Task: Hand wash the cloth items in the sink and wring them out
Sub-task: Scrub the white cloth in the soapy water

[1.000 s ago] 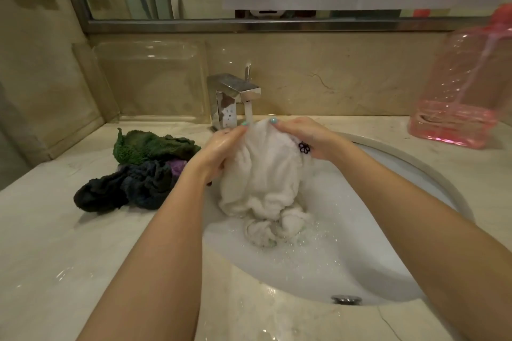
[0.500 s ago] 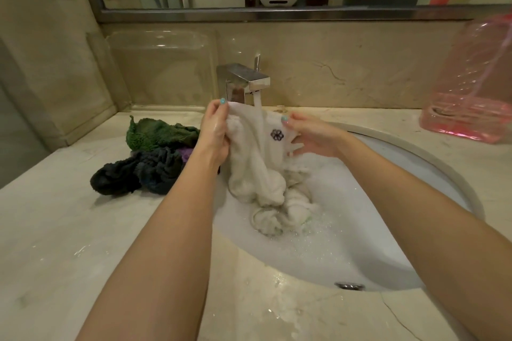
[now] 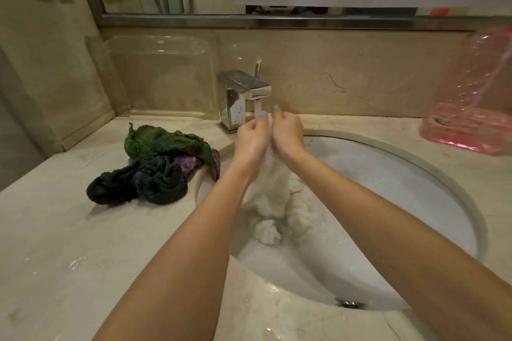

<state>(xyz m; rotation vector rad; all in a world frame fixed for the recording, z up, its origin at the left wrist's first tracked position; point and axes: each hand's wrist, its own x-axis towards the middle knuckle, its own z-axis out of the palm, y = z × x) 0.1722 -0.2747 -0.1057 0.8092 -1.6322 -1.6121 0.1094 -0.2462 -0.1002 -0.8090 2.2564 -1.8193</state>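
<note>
A white cloth point(image 3: 273, 196) hangs from my two hands into the white oval sink point(image 3: 388, 188), its lower end bunched on the basin floor. My left hand point(image 3: 250, 140) and my right hand point(image 3: 286, 134) are pressed close together, each gripping the top of the cloth under the running stream from the chrome faucet point(image 3: 243, 91). The part of the cloth between my palms is mostly hidden. On the counter to the left lies a pile of wet cloths: a green one point(image 3: 163, 142), a dark one point(image 3: 138, 183) and a purple one point(image 3: 188, 163).
A pink transparent plastic container point(image 3: 473, 102) stands on the counter at the back right. A clear acrylic panel point(image 3: 163, 75) leans against the back wall on the left. The marble counter point(image 3: 69, 243) surrounds the sink; a mirror runs above.
My hands have come together, gathering the top of the white cloth between them under the water stream. Earlier they held it spread apart with its flower mark showing.
</note>
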